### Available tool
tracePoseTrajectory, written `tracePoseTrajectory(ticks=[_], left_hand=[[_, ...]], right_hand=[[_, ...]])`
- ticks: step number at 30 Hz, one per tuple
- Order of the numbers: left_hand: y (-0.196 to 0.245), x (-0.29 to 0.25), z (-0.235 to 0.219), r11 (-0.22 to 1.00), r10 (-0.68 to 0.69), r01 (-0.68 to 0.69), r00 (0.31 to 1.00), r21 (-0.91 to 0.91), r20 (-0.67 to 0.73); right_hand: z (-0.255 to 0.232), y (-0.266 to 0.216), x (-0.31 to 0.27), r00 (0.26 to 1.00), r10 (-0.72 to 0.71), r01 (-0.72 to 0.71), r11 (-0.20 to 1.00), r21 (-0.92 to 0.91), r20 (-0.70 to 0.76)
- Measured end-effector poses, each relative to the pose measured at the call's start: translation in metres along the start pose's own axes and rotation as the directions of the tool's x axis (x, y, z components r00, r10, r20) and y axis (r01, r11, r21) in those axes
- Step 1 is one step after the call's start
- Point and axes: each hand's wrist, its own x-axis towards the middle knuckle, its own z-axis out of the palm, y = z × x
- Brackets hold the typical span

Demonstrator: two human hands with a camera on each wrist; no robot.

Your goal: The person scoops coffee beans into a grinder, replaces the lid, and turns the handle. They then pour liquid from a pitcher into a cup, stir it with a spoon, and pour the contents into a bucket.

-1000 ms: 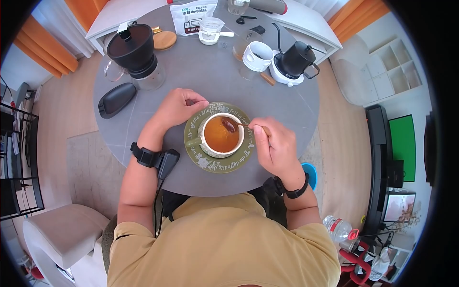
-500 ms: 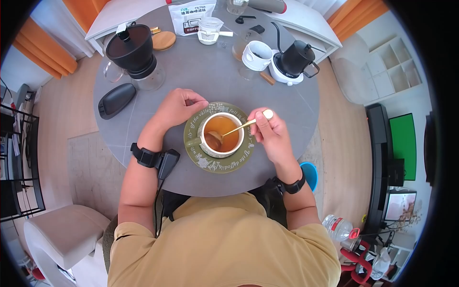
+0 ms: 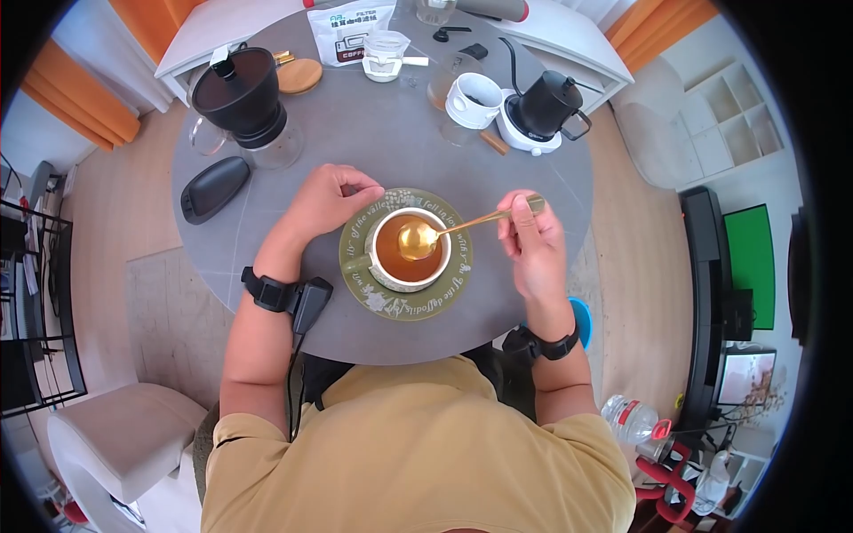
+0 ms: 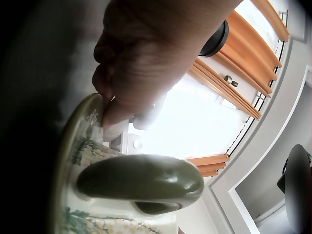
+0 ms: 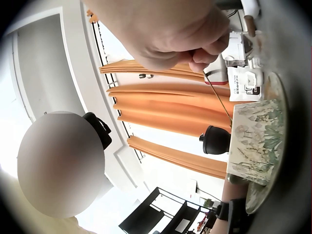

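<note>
A cup of amber-brown liquid stands on a green saucer with white lettering. My right hand pinches the handle of a gold spoon, its bowl over the middle of the cup. In the right wrist view, the thin spoon handle slants from the fingers toward the flower-patterned cup. My left hand pinches the saucer's far-left rim, with the thumb on top. Close below that hand, the left wrist view shows the cup's green handle.
At the back left stand a black coffee grinder and a black oval object. A coffee filter bag and white drip holder sit at the back. To the right are a white cup and black kettle on its white base.
The spoon moved from the cup's right side to its lower left, then up to the middle, its bowl now showing gold. My right hand shifted up and right; the left stayed put.
</note>
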Motion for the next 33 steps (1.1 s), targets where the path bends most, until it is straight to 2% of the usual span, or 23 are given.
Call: tracePoseTrajectory(ticks=[10, 16, 19, 21, 25, 27, 31, 33], left_hand=[[0.0, -0.001, 0.0, 1.0, -0.026, 0.026, 0.999, -0.014, 0.019], [-0.003, 0.0, 0.002, 0.999, 0.002, -0.003, 1.0, -0.047, -0.019], [0.0, 0.0, 0.0, 1.0, -0.02, 0.02, 1.0, -0.018, 0.017], [-0.002, 0.0, 0.0, 1.0, -0.02, 0.02, 1.0, -0.021, 0.018], [-0.003, 0.001, 0.0, 1.0, -0.022, 0.022, 1.0, -0.007, 0.017], [-0.005, 0.0, 0.001, 1.0, -0.007, 0.007, 1.0, -0.017, -0.002], [-0.004, 0.0, 0.002, 0.999, 0.0, -0.001, 1.0, -0.035, -0.014], [-0.003, 0.0, 0.001, 0.999, 0.002, -0.003, 1.0, -0.032, -0.013]], right_hand=[[-0.004, -0.008, -0.01, 0.983, -0.186, 0.184, 0.97, -0.162, 0.001], [-0.01, -0.015, -0.019, 0.944, -0.325, 0.329, 0.907, -0.262, 0.059], [-0.011, -0.021, -0.023, 0.917, -0.38, 0.398, 0.874, -0.279, 0.119], [-0.012, -0.025, -0.024, 0.828, -0.518, 0.56, 0.742, -0.367, 0.215], [-0.014, -0.036, -0.032, 0.777, -0.564, 0.629, 0.67, -0.394, 0.281], [-0.014, -0.042, -0.034, 0.728, -0.587, 0.683, 0.573, -0.452, 0.355], [-0.011, -0.047, -0.038, 0.677, -0.612, 0.732, 0.506, -0.456, 0.408], [-0.009, -0.047, -0.036, 0.571, -0.648, 0.818, 0.4, -0.413, 0.503]])
